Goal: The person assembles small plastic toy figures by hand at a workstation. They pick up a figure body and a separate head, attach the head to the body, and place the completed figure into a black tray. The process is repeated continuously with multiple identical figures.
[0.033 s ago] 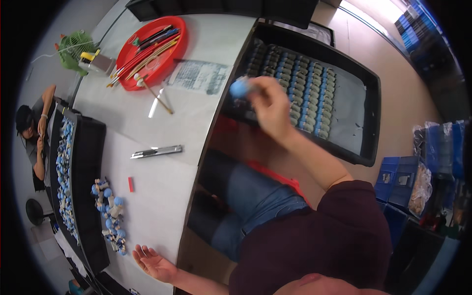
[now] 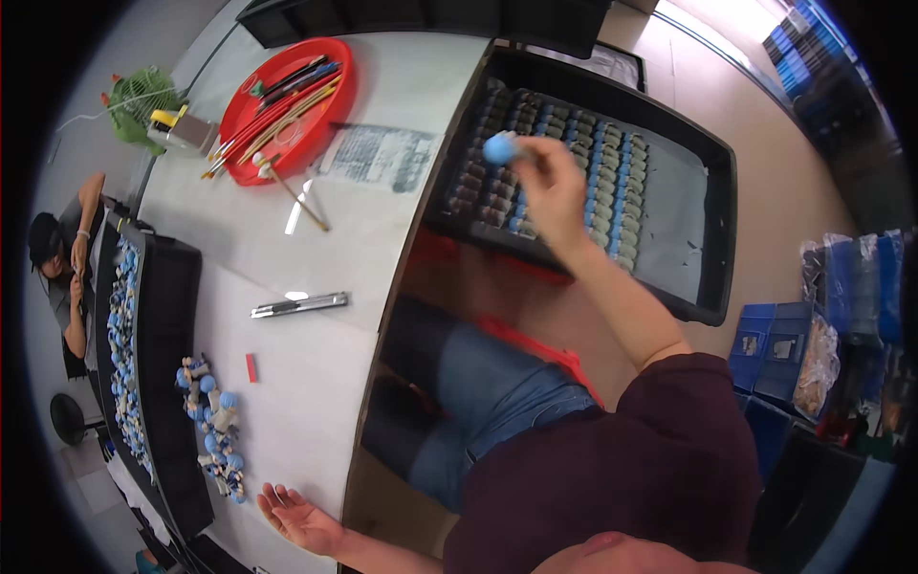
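Left of our right hand spreads a white table; behind the hand lies a black tray with packed rows; up-left, a red basin. Our left hand has fingers loosely apart. Our right fingertips pinch a small piece, rounded, light blue.

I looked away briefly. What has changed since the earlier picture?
The right hand carried its small blue piece rightward and slightly up in view, further over the black tray, without letting go. The left hand stayed open, and the figurines stayed put.
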Tool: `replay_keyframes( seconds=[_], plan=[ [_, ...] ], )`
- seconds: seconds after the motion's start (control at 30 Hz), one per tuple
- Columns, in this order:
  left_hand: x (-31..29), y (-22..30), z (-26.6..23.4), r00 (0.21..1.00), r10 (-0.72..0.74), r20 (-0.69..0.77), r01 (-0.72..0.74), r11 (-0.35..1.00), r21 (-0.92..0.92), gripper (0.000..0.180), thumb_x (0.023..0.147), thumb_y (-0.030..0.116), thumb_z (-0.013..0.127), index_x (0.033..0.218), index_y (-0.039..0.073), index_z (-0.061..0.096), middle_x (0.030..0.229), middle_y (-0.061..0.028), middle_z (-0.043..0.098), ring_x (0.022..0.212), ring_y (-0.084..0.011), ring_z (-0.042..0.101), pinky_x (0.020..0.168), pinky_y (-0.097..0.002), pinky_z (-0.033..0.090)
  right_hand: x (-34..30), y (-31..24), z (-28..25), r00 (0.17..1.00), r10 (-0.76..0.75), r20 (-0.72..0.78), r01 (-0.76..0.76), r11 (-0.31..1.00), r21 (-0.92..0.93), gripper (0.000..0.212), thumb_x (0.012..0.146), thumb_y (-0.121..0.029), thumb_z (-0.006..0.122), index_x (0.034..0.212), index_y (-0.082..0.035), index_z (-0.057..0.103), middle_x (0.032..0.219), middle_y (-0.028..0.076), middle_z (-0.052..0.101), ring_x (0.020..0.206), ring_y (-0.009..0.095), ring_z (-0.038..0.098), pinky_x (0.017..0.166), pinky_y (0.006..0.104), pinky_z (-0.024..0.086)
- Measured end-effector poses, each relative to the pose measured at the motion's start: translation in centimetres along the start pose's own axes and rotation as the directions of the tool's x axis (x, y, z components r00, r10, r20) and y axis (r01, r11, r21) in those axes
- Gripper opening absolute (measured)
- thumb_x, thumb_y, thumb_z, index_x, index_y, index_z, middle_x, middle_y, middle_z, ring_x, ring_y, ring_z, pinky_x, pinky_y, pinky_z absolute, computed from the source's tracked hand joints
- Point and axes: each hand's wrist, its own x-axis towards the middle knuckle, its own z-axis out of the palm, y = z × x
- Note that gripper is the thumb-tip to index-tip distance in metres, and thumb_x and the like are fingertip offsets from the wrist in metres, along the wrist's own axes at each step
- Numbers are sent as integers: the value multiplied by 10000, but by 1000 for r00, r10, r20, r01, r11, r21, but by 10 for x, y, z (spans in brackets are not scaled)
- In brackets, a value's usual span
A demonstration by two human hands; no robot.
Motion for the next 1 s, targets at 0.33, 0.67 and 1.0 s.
replay_keyframes(
  seconds=[0.33,0.67,1.0],
  plan=[
    [5,0,-1,998,-46,-49,52,992,116,356,912,107,427,1234,-38,378,1240,-153,435,1043,-190,472,914,-300,378,20,133,-269,890,417,-183,-427,623,-655,238,670,-97,703,897,-43,654,750,60,649,661,135,595,633,271,476],
    [6,2,22,996,-67,-60,78,972,222,366,910,88,432,1231,-75,362,1195,-155,454,978,-177,495,869,-275,427,-47,91,-296,423,861,281,-171,381,-909,226,551,-76,738,753,-14,659,722,120,647,681,215,626,629,309,490],
    [6,3,17,996,-66,-57,77,973,218,324,909,78,436,1197,-67,403,1176,-142,470,960,-168,503,858,-262,436,-59,104,-285,303,908,291,-205,360,-910,242,559,-79,755,768,-20,649,740,111,647,698,217,622,650,312,484]
  ],
)
